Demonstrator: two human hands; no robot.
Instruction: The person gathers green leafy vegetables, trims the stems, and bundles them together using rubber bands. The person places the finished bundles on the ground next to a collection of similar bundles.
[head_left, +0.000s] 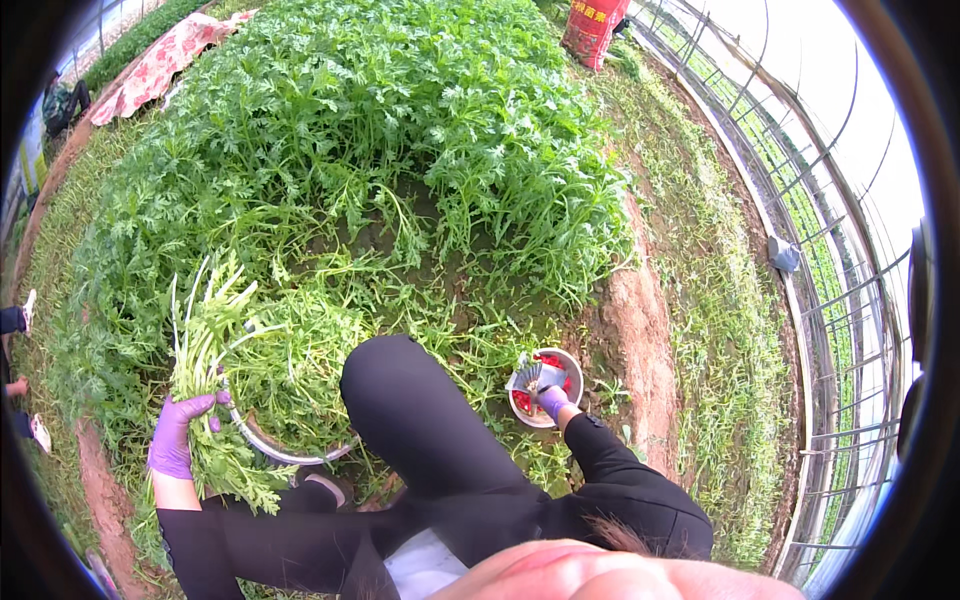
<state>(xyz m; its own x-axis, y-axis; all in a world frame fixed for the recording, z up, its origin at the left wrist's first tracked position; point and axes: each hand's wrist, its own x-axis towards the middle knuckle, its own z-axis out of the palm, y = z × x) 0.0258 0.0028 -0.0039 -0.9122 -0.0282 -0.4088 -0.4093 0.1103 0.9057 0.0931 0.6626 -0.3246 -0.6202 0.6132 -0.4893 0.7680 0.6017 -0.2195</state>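
Observation:
My left hand (174, 439), in a purple glove, grips a bunch of leafy greens (202, 352), which look like garland chrysanthemum. Pale cut stems point up and away, while the leaves hang down below the hand. Beside it, a round container with a pale rim (281, 453) is heaped with loose greens (307, 375). My right hand (553, 401), gloved alike, reaches into a white bucket (574, 367) on the ground. Red pieces (551, 361) and a grey, fan-shaped striped item (528, 375) lie in the bucket by my fingers; whether they grip it is unclear.
Dense standing greens (375, 97) fill the bed ahead. My bent knee (397, 375) is between container and bucket. A bare soil strip (645, 337) runs along the right, before the greenhouse frame (825, 300). A red sack (592, 34) stands far right; other people (64, 105) are at left.

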